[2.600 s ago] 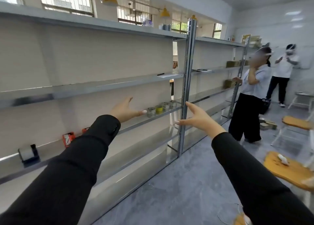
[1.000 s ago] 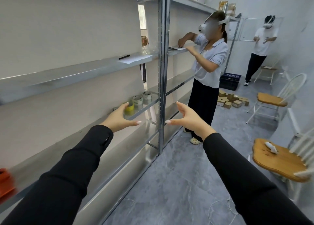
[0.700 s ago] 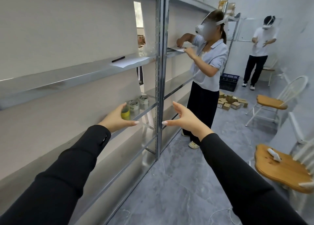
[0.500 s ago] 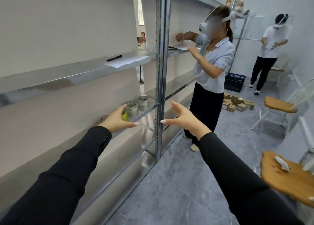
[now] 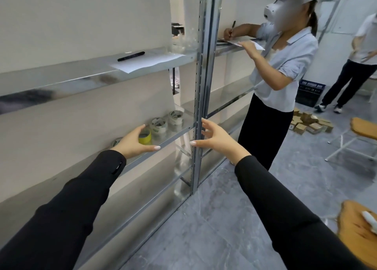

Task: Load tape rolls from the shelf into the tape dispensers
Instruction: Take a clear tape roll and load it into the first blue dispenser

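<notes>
Several tape rolls stand in a row on a metal shelf (image 5: 173,134): a yellow roll (image 5: 145,138), a clear roll (image 5: 159,125) beside it, another clear roll (image 5: 176,117) further right, and one (image 5: 116,141) partly hidden behind my left hand. My left hand (image 5: 133,141) is spread open around the yellow roll, fingers above and thumb in front, and I cannot tell whether it touches. My right hand (image 5: 215,137) is open in front of the steel upright (image 5: 201,98), holding nothing. No tape dispenser is in view.
The shelf above carries a sheet of paper (image 5: 148,62) and a black pen (image 5: 131,56). A person (image 5: 274,82) writes at the shelving just right of the upright. Small cardboard boxes (image 5: 308,123) lie on the floor; wooden chairs (image 5: 360,232) stand at right.
I have walked right along the shelving, leaving the dispensers behind out of view. The tape rolls are now close, and my left hand has reached the yellow roll.
</notes>
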`<state>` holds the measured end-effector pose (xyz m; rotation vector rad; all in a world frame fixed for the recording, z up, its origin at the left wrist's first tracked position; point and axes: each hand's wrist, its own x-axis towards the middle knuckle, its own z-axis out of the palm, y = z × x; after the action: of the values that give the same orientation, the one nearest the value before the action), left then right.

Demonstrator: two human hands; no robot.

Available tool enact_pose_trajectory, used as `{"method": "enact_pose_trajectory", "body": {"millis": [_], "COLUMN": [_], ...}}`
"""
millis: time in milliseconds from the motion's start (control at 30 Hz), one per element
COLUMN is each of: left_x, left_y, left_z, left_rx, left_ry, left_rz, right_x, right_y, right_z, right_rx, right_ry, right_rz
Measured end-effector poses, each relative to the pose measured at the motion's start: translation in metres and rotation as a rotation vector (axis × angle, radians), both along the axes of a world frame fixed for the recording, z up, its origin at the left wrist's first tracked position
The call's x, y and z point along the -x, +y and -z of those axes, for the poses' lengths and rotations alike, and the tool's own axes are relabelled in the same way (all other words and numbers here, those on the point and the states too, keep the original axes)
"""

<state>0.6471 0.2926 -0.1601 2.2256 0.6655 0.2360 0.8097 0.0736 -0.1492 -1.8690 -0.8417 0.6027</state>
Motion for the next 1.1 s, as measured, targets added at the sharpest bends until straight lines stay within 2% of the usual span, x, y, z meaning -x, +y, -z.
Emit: {"method": "enact_pose_trajectory", "body": {"millis": [300,733,1100], "left_x": [-0.053,-0.115,-0.089], "left_y": [0.039,0.056,0.093], "left_z": [0.02,0.062,0.097], "left_rx": [0.068,0.085,0.158], "left_ry": [0.033,0.062,0.089], "left_rz": [-0.047,-0.402,-0.625], "right_x": [-0.057,-0.177,-0.184], "right_y": [0.061,0.135,0.218], "right_z": [0.021,0.063,0.108], "right_rx": [0.075,0.087,0.178], "right_ry": [-0.007,0.101,0.138], "right_rz": [-0.085,-0.343,-0.484]}}
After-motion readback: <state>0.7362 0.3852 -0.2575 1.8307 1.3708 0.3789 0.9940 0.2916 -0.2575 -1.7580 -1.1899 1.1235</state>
